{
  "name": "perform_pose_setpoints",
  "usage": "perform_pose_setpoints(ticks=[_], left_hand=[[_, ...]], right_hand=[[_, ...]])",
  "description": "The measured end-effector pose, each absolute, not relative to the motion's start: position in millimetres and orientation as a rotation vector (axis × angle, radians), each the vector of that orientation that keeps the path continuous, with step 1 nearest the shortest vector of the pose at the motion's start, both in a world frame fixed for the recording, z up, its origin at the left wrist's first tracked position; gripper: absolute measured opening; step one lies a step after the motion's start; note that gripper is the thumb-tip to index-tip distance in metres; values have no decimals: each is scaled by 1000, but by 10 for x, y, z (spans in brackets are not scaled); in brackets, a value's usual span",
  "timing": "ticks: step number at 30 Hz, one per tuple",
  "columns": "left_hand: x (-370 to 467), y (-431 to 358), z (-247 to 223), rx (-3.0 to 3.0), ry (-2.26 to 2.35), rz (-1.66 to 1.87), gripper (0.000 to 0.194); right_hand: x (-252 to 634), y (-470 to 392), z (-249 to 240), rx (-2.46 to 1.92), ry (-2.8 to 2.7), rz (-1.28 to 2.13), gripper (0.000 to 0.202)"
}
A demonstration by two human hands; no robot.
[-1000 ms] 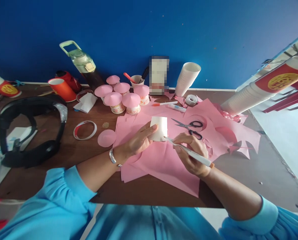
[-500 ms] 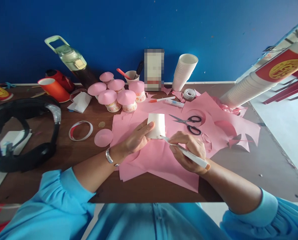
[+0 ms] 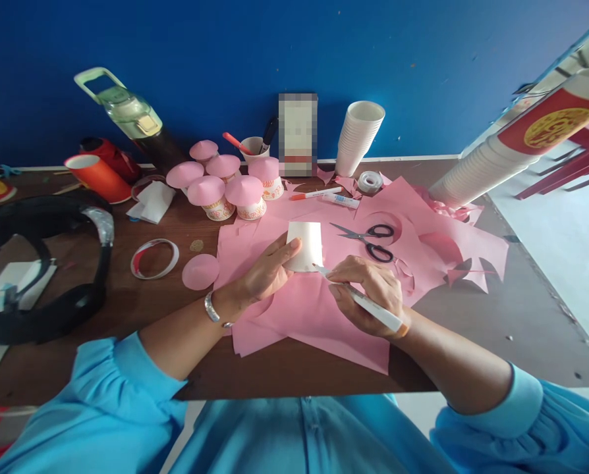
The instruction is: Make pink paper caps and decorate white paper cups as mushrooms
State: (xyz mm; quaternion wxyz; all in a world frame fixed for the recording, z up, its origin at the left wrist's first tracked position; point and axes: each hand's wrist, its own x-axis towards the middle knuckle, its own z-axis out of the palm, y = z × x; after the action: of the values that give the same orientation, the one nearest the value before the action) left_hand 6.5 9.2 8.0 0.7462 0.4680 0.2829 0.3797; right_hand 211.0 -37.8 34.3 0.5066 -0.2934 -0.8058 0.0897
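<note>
My left hand [image 3: 269, 268] is closed around the side of a white paper cup [image 3: 308, 245], thumb on its near face. In my right hand [image 3: 366, 289] is a white marker pen [image 3: 376, 311] with an orange end, its tip at the cup's lower edge. Pink paper sheets [image 3: 304, 316] lie beneath both hands. Beyond my right hand rest open scissors [image 3: 368, 237] with black handles. Several small decorated cups [image 3: 251, 209] topped with pink paper cones [image 3: 244, 189] stand behind my left hand, and a loose pink cone [image 3: 200, 271] lies left of it.
A stack of white cups [image 3: 358, 138] and a phone-like panel [image 3: 298, 135], blurred out, stand against the blue wall. Further left are a bottle [image 3: 131, 118], an orange cup [image 3: 99, 178], a paper ring [image 3: 155, 259] and a black strap-like headset [image 3: 47, 263]. A long cup stack [image 3: 492, 164] leans at right.
The whole view has shifted slightly, so things appear a little further left. Both hands keep their grips, with the pen tip still at the cup's lower edge.
</note>
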Motion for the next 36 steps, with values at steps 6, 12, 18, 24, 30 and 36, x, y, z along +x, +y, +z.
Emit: perform_pose_setpoints(ticks=[6,12,18,24,30,36], left_hand=[[74,98,43,993,606,816,37],[107,77,71,1024,582,807,40],[126,72,86,1042,585,812,44],[106,77,17,1068,611,800,40],[106,74,39,1086,606,798,36],[112,76,46,1092,601,800,39]], right_hand=[[2107,-382,347,-719,-1941,210,21],[2107,-393,344,-740,-1945,206,17],[2105,-393,319,-736,-1961,188,21],[2107,-390,326,-729,-1974,151,19],[2106,-392,329,-735,-1986,142,18],[2104,-396,329,-746,-1995,138,16]])
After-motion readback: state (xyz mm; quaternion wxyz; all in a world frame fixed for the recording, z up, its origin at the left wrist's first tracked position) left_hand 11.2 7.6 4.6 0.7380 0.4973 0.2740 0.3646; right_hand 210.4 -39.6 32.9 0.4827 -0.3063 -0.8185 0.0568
